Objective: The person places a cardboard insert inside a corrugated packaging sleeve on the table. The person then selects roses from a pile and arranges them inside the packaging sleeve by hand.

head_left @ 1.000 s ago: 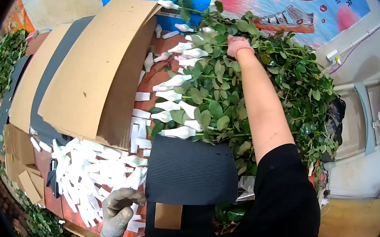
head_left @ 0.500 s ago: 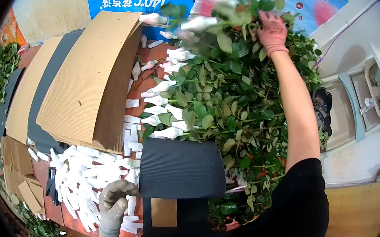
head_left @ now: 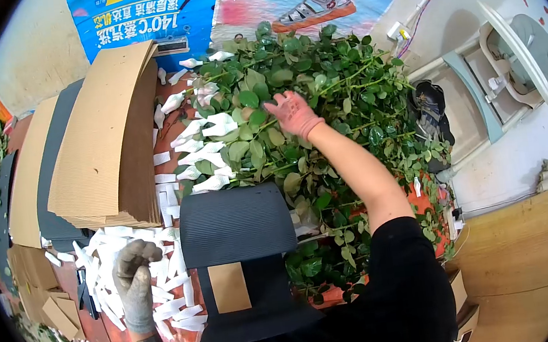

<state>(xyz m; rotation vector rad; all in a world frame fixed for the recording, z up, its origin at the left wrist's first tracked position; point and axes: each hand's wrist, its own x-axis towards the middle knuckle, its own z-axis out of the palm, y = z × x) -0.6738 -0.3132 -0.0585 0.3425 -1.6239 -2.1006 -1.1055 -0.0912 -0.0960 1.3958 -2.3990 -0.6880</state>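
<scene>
Gloved in pink, my right hand [head_left: 295,114] reaches onto the pile of leafy rose stems [head_left: 338,77], fingers spread over the leaves. White net-sleeved buds [head_left: 219,124] stick out from the pile's left side. My left hand [head_left: 138,265], in a grey glove, hovers with curled fingers over loose white sleeves [head_left: 104,255]; whether it holds anything small is hidden. A black corrugated sheet [head_left: 236,225] lies between the hands, with a small brown cardboard piece [head_left: 229,287] on black material below it.
A tall stack of brown cardboard [head_left: 93,136] stands at the left, beside black sheets [head_left: 59,160]. Posters [head_left: 144,17] cover the back. A pale plastic chair [head_left: 472,83] and a dark shoe [head_left: 431,111] are at the right.
My right hand has moved from the back of the pile toward its left middle. A stem bundle that was lifted and blurred now lies on the pile. The whole view has shifted.
</scene>
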